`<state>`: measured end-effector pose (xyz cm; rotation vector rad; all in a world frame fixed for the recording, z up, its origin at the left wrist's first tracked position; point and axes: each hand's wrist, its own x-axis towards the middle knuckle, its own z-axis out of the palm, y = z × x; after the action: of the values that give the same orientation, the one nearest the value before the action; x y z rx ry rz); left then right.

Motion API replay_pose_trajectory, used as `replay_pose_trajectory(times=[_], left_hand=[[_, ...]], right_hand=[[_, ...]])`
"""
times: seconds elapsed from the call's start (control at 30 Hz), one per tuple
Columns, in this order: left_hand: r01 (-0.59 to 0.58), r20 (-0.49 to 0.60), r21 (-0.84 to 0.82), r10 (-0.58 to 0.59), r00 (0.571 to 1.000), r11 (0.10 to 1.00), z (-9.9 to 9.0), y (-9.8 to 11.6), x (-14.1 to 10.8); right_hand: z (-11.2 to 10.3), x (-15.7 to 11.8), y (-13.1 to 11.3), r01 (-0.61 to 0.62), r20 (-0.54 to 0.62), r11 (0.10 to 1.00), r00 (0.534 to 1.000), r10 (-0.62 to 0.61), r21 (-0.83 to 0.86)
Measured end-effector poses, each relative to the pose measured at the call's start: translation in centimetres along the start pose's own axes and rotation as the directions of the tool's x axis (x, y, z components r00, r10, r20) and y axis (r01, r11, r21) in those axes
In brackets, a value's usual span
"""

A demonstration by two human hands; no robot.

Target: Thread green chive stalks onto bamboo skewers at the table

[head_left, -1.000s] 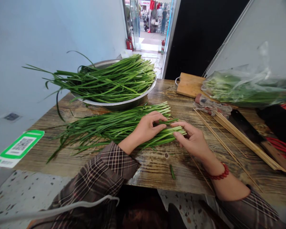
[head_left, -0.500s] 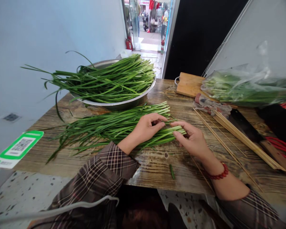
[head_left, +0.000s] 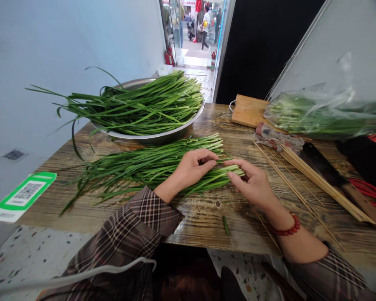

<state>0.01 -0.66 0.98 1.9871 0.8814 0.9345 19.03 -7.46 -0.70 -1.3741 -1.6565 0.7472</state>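
Observation:
A loose bundle of garlic chives (head_left: 138, 165) lies across the wooden table, leaves to the left and pale cut ends to the right. My left hand (head_left: 196, 165) rests over the stems, thumb and forefinger closed around a few near the cut ends. Facing it, my right hand (head_left: 252, 182) has its fingers and thumb curled about the pale tips of the nearest chives. A thin stem spans the small gap between both hands' fingertips. Below the right hand, a thin bamboo skewer (head_left: 266, 230) slants toward the table edge; its upper end is hidden by the hand.
Behind the bundle stands a metal basin (head_left: 163, 137) heaped with chives. To the right are bamboo skewers (head_left: 326, 184), a knife (head_left: 324, 165), a rag (head_left: 277, 138), a cutting board (head_left: 249, 110) and a plastic bag of greens (head_left: 326, 115). A chive scrap (head_left: 226, 225) lies near the front edge.
My hands and the chives hold nearly the same position. Outside the doorway, a person in a light top has moved left, and another figure shows behind.

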Motion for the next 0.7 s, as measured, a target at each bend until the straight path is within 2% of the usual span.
replay_pose_trajectory(times=[0.2, 0.37, 0.47, 0.6, 0.7], left_hand=[[-0.049, -0.005, 0.046, 0.049, 0.999, 0.998, -0.02, 0.11, -0.02], [-0.138, 0.018, 0.058, 0.137, 0.99, 0.989, 0.36, -0.27, -0.11], [-0.163, 0.059, 0.03, 0.161, 0.985, 0.986, 0.48, -0.36, -0.18], [-0.113, 0.11, 0.015, 0.111, 0.988, 0.993, 0.26, -0.08, -0.12], [-0.063, 0.183, 0.083, 0.047, 0.982, 0.995, 0.12, 0.09, -0.08]], right_hand=[[0.23, 0.09, 0.18, -0.039, -0.008, 0.999, 0.999, 0.04, 0.029], [0.4, 0.17, -0.02, -0.086, -0.004, 0.976, 0.996, 0.088, 0.2], [0.35, 0.13, -0.21, -0.094, 0.024, 0.969, 0.996, 0.09, 0.231], [0.31, 0.04, -0.15, -0.084, -0.009, 0.974, 0.996, 0.088, 0.21], [0.38, 0.04, 0.07, -0.069, -0.024, 0.978, 0.997, 0.075, 0.195]])
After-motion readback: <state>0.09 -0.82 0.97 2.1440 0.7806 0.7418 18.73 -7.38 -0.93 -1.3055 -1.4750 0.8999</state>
